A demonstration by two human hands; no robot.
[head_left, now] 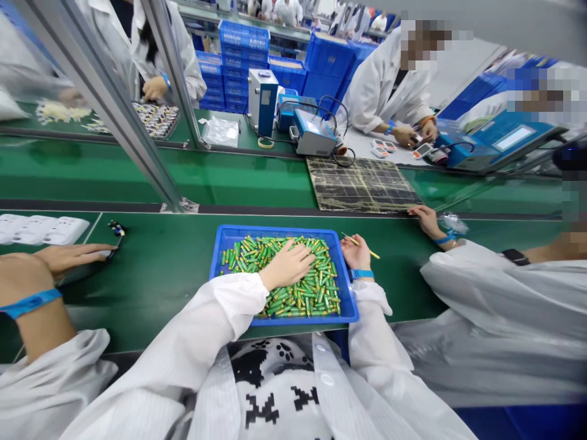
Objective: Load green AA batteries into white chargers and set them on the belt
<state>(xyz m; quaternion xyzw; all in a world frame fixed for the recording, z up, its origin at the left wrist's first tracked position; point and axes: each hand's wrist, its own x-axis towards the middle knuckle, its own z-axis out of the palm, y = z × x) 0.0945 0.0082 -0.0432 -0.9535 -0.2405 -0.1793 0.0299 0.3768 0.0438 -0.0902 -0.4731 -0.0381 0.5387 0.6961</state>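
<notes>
My left hand (288, 264) lies palm down on the heap of green cells (316, 287) w/ gold ends, inside the blue tray (351, 308). Fingers spread loose over them, pressing on top, not gripping any that I can see. The tray sits on the green desk (165, 269) right in front of me, filled nearly edge to edge.

My right hand (356, 252) rests at the tray's right rim, fingers curled shut round a thin yellow stick (367, 249) that pokes out to the right over the desk. Blue wristband (362, 274) on that wrist, white coat sleeves on both arms.

Left of me, a co-worker's hand (73, 255) lies flat on the desk near a row of white parts (41, 227). On my right another person's hand (425, 219) touches the edge of a dark gridded mat (362, 183). Across the belt, 1 person in a white coat handles small parts beside a blue meter (314, 131); stacked blue crates (243, 43) behind.
</notes>
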